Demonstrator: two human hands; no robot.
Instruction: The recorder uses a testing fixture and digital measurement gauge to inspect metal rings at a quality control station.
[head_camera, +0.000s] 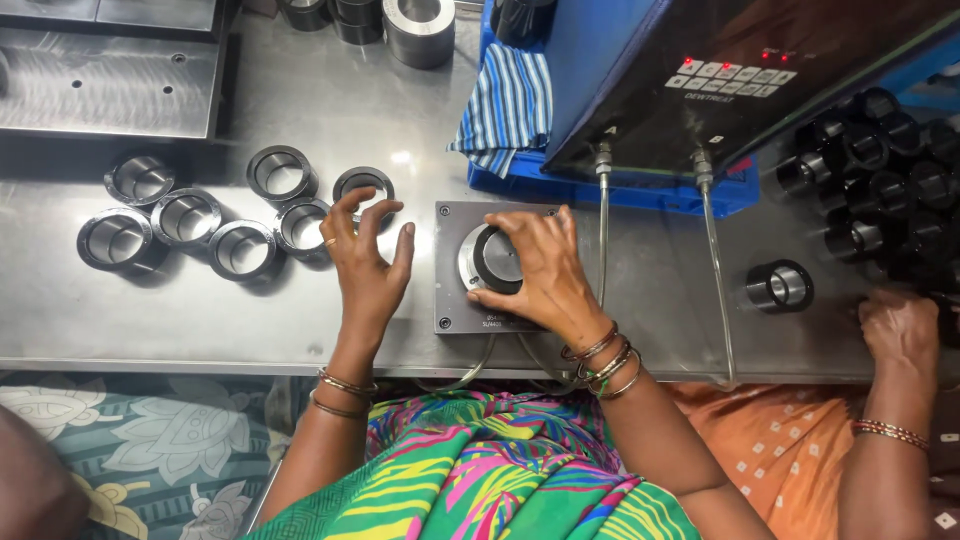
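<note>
Figure. Ring gauging at a steel bench, seen from above. The right hand lay over a dark ring seated on the round post of a grey gauge plate; its fingers were curled round the ring's rim, thumb on the near side, clamped on it. The left hand hovered just left of the plate, fingers spread apart and holding nothing, the fingertips nearest a ring standing just beyond them.

Further left of those fingertips stood six more rings in a loose cluster, bores up; these appeared to be one batch, though whether checked or waiting could not be told from their look. Well to the right of the right-hand fingers, a single ring lay on its side, and past it a dense stack of dark rings filled the bench edge. Judged from this layout, one piece was on the gauge and a large share of the work remained.

Beyond the right hand, a readout box with red lamps fed two hoses toward the plate; a striped cloth lay on a blue tray. Another person's hand rested at the far right.
</note>
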